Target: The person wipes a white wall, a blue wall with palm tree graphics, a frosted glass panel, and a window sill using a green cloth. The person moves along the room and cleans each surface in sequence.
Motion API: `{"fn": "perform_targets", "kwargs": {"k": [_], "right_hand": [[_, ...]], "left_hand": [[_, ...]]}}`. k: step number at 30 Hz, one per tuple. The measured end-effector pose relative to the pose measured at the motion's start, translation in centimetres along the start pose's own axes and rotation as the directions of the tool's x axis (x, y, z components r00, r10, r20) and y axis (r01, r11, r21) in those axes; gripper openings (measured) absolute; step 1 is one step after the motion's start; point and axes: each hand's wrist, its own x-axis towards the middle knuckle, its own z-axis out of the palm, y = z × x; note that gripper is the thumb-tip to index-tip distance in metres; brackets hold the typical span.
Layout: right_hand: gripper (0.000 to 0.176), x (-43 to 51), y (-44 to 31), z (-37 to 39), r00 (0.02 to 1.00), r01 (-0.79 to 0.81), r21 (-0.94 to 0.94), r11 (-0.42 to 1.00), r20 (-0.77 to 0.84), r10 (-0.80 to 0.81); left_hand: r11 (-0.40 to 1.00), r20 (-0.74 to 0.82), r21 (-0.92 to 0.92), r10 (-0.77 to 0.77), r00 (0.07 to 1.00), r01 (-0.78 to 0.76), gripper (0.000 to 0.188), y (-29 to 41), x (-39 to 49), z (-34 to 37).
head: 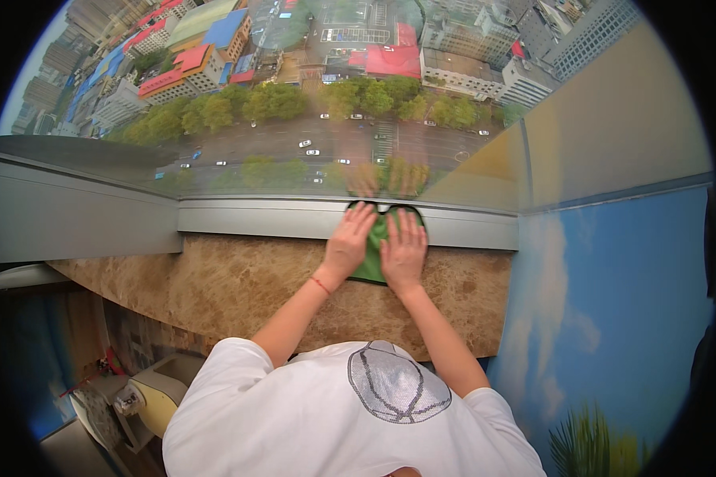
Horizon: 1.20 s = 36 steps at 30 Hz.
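Observation:
A green cloth [375,261] with dark edging lies over the marbled brown sill and up onto the pale metal window frame. My left hand [351,239] rests flat on its left side, fingers stretched out towards the glass. Beside it, my right hand [403,247] lies flat on the right side of the cloth, its fingers slightly spread and its thumb out to the left. Neither hand has its fingers curled around the cloth. Part of the cloth is hidden under both palms. A thin red string bracelet [320,285] circles my left wrist.
Tall window glass [262,173] rises behind the frame [250,216], with a street far below. The marbled sill [232,274] curves away at left. A blue sky-patterned wall [620,268] bounds the right. Below left stands a beige and yellow piece of furniture [158,405].

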Motion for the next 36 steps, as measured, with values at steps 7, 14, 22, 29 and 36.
{"fn": "perform_targets", "kwargs": {"k": [7,14,22,29,36], "right_hand": [[0.028,4.7,-3.6,0.6,0.982,0.187,0.22,0.957,-0.051,-0.18],[0.026,2.5,2.7,0.0,0.982,0.061,0.072,0.996,-0.185,-0.046],[0.03,1.5,1.4,-0.7,0.985,0.047,0.09,0.995,-0.168,-0.031],[0.046,1.7,-1.9,-0.7,0.98,0.192,0.23,0.954,-0.005,-0.197],[0.054,0.5,-3.1,-0.2,0.975,0.195,0.208,0.958,0.063,-0.212]], "left_hand": [[0.986,-0.078,0.111,-0.118,0.99,0.126,0.046,-1.5,-1.5,-2.8],[0.999,0.018,0.041,0.009,1.0,-0.01,0.055,2.6,0.4,1.1],[1.0,0.041,0.014,0.027,0.999,-0.027,0.059,2.7,0.1,1.1],[0.993,0.023,0.095,-0.073,0.997,0.07,0.069,-0.3,-1.4,-2.7],[0.985,0.085,0.154,-0.094,0.992,0.08,0.071,0.3,-4.2,-2.7]]}}
